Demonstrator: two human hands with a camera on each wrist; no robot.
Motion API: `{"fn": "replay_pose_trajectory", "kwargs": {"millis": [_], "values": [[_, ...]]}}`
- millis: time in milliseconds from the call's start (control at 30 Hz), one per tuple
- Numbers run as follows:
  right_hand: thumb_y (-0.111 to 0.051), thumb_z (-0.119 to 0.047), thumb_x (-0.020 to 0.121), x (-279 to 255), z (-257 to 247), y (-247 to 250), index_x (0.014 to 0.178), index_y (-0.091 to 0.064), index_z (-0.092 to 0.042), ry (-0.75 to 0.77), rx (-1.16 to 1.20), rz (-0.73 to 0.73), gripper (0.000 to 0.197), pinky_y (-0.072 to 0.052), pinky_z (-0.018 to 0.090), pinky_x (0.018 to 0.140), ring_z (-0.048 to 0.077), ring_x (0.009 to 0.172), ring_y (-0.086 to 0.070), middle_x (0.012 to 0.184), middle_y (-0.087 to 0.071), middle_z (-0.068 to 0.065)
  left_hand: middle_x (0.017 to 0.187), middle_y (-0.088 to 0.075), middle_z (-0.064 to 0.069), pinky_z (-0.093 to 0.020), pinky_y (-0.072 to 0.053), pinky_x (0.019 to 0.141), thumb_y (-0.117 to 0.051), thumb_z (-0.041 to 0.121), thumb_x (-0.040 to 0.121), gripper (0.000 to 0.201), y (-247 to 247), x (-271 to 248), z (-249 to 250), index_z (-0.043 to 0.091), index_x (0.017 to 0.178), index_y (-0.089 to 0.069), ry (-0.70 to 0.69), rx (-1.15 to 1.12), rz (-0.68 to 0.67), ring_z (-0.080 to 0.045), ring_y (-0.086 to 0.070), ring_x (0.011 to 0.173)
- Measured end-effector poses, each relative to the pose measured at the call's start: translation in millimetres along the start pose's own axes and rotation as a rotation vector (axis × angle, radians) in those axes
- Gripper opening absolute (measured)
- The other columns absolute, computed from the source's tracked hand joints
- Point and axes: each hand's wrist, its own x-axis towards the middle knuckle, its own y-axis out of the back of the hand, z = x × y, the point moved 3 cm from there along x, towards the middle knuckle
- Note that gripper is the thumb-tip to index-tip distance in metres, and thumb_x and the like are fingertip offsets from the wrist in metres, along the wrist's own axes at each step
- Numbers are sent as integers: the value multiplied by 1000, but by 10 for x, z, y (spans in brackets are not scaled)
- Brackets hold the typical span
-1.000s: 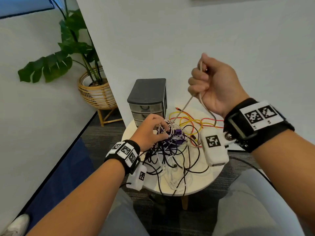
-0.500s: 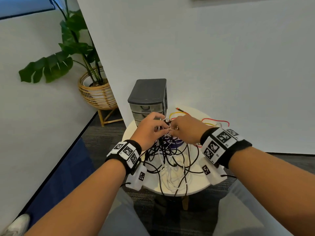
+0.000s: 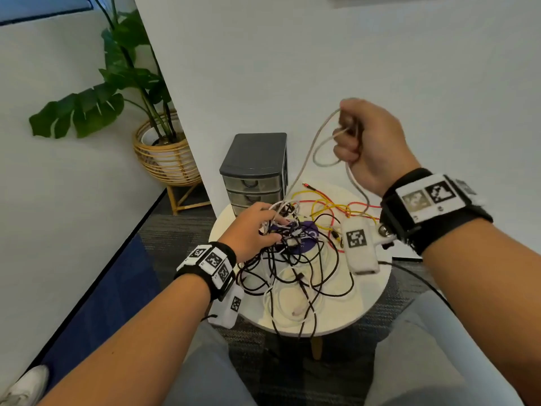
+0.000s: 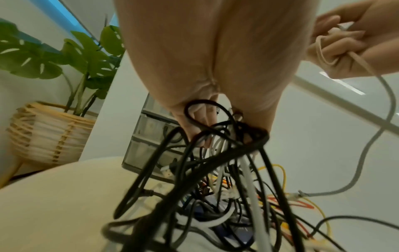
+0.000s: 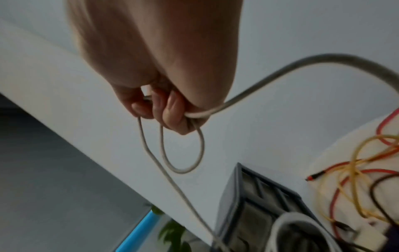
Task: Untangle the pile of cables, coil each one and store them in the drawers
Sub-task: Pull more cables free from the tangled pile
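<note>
Your right hand (image 3: 370, 145) is raised well above the tabletop (image 3: 366, 303), fingers curled tight round a grey cable (image 3: 307, 155). One small loop hangs from the fist; a second strand runs from the fist down to the pile (image 3: 295, 259), a third down past your right wrist. The judgement: you hold it high to take up slack and draw that one cable clear of the rest, while starting its coil in the fist.

Your left hand (image 3: 254, 227) sits low on the pile, knuckles up, fingers bent into the white and black strands. The left wrist view shows black cable looped round the fingertips (image 4: 205, 122). It appears to pin the tangle down so that the pull does not drag everything along.

The pile lies on the round tabletop, mostly black and white cables, with yellow and red leads (image 3: 330, 206) spread toward the far right. The drawers (image 3: 254, 180) stand at the far edge, just beyond your left hand, all three closed.

The task stands early: no cable is yet free, coiled or stored. Risk: a hard pull may tighten knots in the pile.
</note>
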Motion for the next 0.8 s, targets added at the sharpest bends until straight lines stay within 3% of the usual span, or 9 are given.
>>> {"fn": "replay_pose_trajectory", "kwargs": {"millis": [133,233,300,367,433,500,567,667,800], "values": [[-54,-17,99,37,-122,112,76,-49,-17,20,103,71,24,-19,22,44,13,54,-32,77,-58,0,118,-59,7,-28,-44,92,-60,30,102,17,8,5,14,26,110,-75,-6,-27,12,-8,-56,106],[-59,-20,98,10,37,176,81,-57,-14,-46,-235,37,17,-19,24,43,15,50,-33,74,-66,5,103,-60,6,-27,-40,84,-45,30,108,34,27,21,43,20,94,-75,7,-43,25,-4,-55,95],[-62,-23,97,-52,228,211,78,-58,-14,-129,-561,-57,22,-22,24,41,12,43,-32,53,-54,-4,95,-61,2,-30,-38,82,-42,29,109,41,33,16,75,17,84,-71,7,-30,34,-5,-55,91],[-65,-34,97,-151,455,214,85,-61,-14,-239,-830,-218,24,-25,21,38,8,40,-32,49,-47,-10,90,-60,-1,-31,-37,79,-40,28,109,42,24,11,105,14,80,-67,12,-11,25,-6,-54,87],[-64,-50,94,-217,678,190,99,-64,-21,-282,-1005,-359,29,-32,22,47,7,51,-41,72,-59,-9,89,-59,-2,-35,-40,78,-39,29,109,41,18,13,143,14,81,-65,10,10,24,-9,-54,84],[-64,-57,90,-242,854,135,111,-63,-31,-199,-1178,-459,33,-45,28,71,7,82,-57,110,-65,-9,90,-56,-2,-39,-46,79,-38,31,110,39,18,13,197,21,81,-62,-4,19,13,-15,-54,82],[-65,-52,91,-270,964,58,117,-61,-35,-150,-1231,-516,32,-46,31,87,7,98,-58,121,-62,-11,90,-54,-1,-39,-47,77,-37,35,110,37,16,6,257,31,77,-55,-21,47,-14,-16,-53,79],[-59,-38,98,-257,1001,-3,103,-68,-32,-77,-1117,-442,12,-43,28,76,0,80,-56,98,-65,-14,91,-56,-3,-40,-49,76,-34,44,108,41,39,17,292,20,86,-58,-11,57,-9,-18,-56,80],[-45,-25,105,-200,956,-12,79,-70,-20,-45,-1179,-404,36,-44,32,65,11,58,-53,65,-58,-7,88,-55,-5,-36,-42,76,-42,32,109,36,59,-3,312,11,86,-61,-28,60,-17,-16,-52,79]]}}
